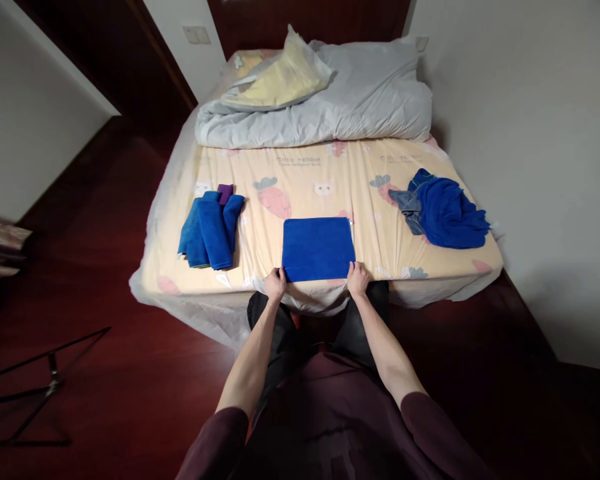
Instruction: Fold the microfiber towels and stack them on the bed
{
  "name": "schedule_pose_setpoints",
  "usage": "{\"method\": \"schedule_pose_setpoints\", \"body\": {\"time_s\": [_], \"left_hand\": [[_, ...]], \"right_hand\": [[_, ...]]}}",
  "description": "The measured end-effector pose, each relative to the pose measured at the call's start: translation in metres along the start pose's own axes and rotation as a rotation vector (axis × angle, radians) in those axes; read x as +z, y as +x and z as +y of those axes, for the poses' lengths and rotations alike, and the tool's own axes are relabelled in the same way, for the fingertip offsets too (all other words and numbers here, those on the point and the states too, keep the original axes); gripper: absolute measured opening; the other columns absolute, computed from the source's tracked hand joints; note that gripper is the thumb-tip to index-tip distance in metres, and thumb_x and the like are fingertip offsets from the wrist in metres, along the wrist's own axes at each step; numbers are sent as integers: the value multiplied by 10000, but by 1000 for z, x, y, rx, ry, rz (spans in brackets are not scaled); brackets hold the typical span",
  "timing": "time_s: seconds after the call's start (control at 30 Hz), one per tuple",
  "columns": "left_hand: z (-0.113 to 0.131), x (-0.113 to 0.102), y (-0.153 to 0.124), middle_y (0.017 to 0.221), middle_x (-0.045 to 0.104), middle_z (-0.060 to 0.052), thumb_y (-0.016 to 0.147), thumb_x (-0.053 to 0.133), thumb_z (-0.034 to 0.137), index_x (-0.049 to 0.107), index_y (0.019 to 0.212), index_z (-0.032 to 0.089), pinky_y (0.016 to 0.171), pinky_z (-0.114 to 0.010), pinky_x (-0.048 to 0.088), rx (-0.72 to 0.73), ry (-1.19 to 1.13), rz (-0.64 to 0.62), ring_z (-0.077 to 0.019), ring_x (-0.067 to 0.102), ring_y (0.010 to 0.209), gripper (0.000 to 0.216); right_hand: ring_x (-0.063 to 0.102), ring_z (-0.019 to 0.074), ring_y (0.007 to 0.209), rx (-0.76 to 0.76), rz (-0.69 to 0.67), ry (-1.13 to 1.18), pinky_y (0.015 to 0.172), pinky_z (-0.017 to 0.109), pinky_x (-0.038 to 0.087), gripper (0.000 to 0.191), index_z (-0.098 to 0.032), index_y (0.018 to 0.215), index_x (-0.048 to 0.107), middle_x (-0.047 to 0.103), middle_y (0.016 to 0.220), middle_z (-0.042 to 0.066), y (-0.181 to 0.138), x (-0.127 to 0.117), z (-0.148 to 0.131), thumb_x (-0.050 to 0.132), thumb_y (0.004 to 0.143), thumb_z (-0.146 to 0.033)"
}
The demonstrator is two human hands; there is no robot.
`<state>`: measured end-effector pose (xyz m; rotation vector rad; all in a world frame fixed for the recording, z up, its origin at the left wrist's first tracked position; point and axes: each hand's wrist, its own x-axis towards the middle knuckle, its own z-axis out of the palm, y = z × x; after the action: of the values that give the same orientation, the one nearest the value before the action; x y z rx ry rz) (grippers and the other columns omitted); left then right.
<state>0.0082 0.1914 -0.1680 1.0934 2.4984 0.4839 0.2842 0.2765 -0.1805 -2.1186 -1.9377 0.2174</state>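
Note:
A blue towel (319,248) lies flat as a neat rectangle at the bed's front edge. My left hand (275,283) pinches its near left corner, the thumb on top. At the near right corner, my right hand (358,279) grips the cloth in the same way. Off to the left, several rolled or folded blue cloths (211,230) lie stacked, with a small purple cloth (225,194) behind them. To the right sits a crumpled heap of blue cloth (450,213), a grey-blue piece (409,208) beside it.
The bed (310,183) has a pale yellow sheet printed with carrots and rabbits. A grey quilt (370,93) is bunched at its head, with yellow bedding (285,77) on top. Black metal stand legs (53,383) rest on the dark red floor at left. A wall (540,167) borders the right side.

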Motion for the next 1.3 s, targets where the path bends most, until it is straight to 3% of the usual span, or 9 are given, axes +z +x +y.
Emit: {"method": "schedule_pose_setpoints", "body": {"time_s": [1.3], "left_hand": [[9, -10, 0, 1091, 759, -177, 1077, 273, 457, 641, 1115, 212, 832, -350, 473, -9, 96, -82, -294, 719, 1043, 444]], "right_hand": [[672, 210, 867, 124, -80, 137, 789, 269, 427, 352, -155, 1220, 654, 719, 949, 118, 4, -15, -2, 401, 1097, -366]]}}
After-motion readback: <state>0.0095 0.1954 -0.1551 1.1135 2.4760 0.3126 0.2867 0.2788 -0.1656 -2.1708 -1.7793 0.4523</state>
